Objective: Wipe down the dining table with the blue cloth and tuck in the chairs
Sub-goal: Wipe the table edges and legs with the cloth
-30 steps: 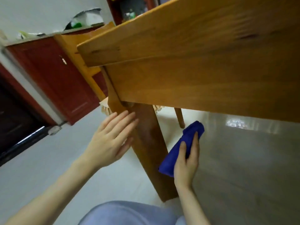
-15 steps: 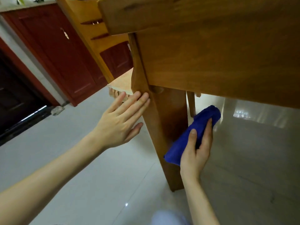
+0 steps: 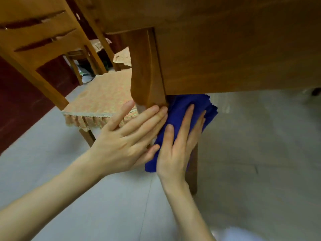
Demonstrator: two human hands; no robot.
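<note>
Under tabletop (image 3: 217, 13), centre frame: blue cloth (image 3: 182, 108) against table leg (image 3: 147, 75).
Right hand (image 3: 175, 152): fingers (image 3: 188, 119) straight, slightly apart, pressing cloth flat onto leg.
Left hand (image 3: 125, 141): fingers (image 3: 147, 117) straight, together, touching leg beside cloth.

Top of the table (image 3: 225, 49) can't be seen, only the apron from below, and that's cut off at the top + right edges. Mid part of the table leg (image 3: 145, 66) is behind both hands and the blue cloth (image 3: 180, 105). The cloth is half covered: right hand (image 3: 175, 150) lies flat over its middle and left hand (image 3: 125, 143) overlaps its left edge, so can't tell how it's folded. Palms hidden, and the forearms run out at the bottom/left. The chair (image 3: 43, 40) back is cut off top left, and a seat corner goes behind the leg. Stuff on the floor (image 3: 85, 73) further back is too dark/small to ID. There's a pale blurry patch (image 3: 243, 235) bottom right and a dark thing (image 3: 316, 91) clipped at the right edge, no idea what either is tbh.
</note>
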